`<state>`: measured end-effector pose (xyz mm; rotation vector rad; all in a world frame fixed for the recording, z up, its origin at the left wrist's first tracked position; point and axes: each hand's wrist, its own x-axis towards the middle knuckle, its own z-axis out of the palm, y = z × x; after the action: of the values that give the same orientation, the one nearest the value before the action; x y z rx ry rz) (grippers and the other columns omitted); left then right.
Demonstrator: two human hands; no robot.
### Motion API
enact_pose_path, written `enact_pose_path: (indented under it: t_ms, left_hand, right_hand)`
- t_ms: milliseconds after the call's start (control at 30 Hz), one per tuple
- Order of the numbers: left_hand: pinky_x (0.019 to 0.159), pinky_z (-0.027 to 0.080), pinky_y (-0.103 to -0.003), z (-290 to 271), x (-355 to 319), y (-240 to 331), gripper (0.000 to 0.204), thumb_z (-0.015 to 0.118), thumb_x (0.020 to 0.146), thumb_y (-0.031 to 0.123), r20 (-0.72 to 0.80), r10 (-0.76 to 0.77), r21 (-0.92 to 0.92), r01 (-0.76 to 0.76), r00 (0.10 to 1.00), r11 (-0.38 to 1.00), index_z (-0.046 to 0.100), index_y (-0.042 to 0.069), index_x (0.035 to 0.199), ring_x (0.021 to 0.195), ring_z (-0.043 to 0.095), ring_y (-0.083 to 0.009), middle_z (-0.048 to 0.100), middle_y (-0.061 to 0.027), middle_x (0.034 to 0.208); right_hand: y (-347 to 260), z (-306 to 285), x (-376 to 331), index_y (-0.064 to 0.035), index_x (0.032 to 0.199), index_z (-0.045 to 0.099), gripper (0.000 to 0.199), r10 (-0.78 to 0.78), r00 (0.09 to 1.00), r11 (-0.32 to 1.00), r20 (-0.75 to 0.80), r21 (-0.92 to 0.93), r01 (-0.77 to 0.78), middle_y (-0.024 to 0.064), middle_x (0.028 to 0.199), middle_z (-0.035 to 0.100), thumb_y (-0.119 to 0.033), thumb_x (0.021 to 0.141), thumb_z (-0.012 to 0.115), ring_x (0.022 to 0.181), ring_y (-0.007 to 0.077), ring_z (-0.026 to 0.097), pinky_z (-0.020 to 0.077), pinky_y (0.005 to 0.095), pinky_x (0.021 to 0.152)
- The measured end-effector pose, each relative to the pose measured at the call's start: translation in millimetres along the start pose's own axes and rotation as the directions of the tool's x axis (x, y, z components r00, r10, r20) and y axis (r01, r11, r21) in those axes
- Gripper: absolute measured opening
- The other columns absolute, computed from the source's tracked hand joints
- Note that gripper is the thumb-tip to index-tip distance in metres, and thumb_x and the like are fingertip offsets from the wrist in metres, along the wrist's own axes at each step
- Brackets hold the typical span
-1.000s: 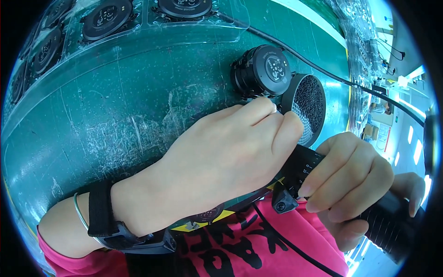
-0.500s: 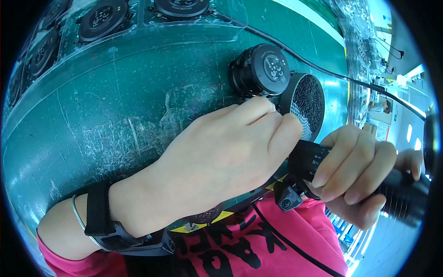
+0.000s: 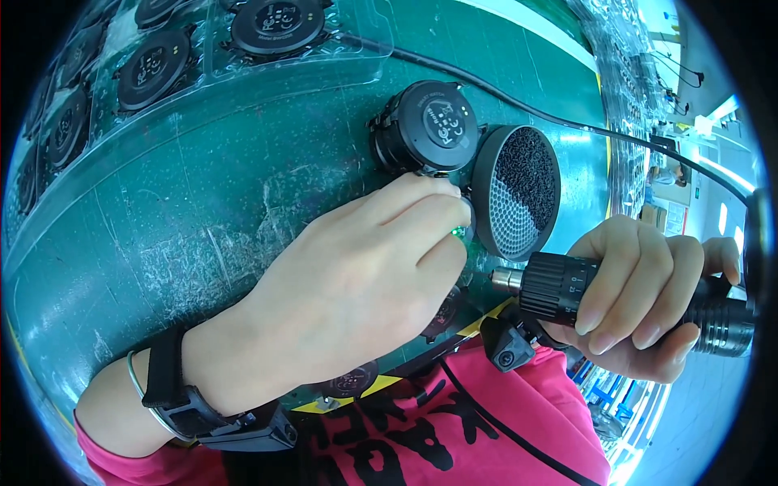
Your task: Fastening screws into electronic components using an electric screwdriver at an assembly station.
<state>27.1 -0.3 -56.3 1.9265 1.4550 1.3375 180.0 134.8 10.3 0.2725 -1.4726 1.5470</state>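
My left hand (image 3: 377, 259) is closed, palm down, over the green mat. Between its fingertips show a dark edge and a small green glow; the rest of that thing is hidden. My right hand (image 3: 640, 300) wraps round a black electric screwdriver (image 3: 559, 287), whose silver tip points left toward my left hand, apart from it. Just beyond the left knuckles stands a stack of round black smartwatch bodies (image 3: 438, 125), back side up. Right of the stack lies a round grey dish (image 3: 486, 190) with a perforated plate, partly covered by small black screws.
A clear plastic tray (image 3: 243, 81) with several watch bodies fills the far left. A black cable (image 3: 551, 117) crosses the far side of the green mat (image 3: 235, 162). More watch bodies (image 3: 352, 381) lie near the yellow-striped front edge. Clear plastic packaging (image 3: 628, 121) lines the right.
My left hand has shifted slightly left, uncovering more of the dish. The screwdriver now sits apart from the left hand, with its silver tip showing. The whole view has shifted a little.
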Motion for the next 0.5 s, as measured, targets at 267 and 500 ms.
enact_pose_path:
  t_ms: [267, 500]
  left_hand:
    - [0.08, 0.054, -0.042, 5, 3, -1, 0.019, 0.076, 0.073, 0.004, -0.052, -0.007, -0.136, 0.0, 0.999, 0.991, 0.063, -0.002, 0.084, 0.098, 0.063, -0.0369, 0.063, -0.0166, 0.11]
    - [0.074, 0.053, -0.04, 2, 6, 3, 0.017, 0.076, 0.073, 0.004, -0.041, 0.026, -0.1, -0.03, 0.999, 0.995, 0.064, -0.001, 0.084, 0.091, 0.062, -0.0339, 0.064, -0.014, 0.109]
  right_hand:
    - [-5, -11, 2, 0.0012, 0.12, 0.042, 0.046, 0.028, 0.999, 0.995, -0.036, 0.096, -0.024, 0.008, 0.069, 0.061, -0.014, 0.084, 0.066, 0.047, 0.0153, 0.063, 0.0545, 0.0247, 0.041]
    - [-6, -11, 4, 0.0006, 0.122, 0.039, 0.046, 0.037, 0.999, 0.993, 0.036, 0.108, -0.04, 0.0093, 0.072, 0.062, -0.012, 0.086, 0.065, 0.047, 0.0162, 0.063, 0.0555, 0.0253, 0.041]
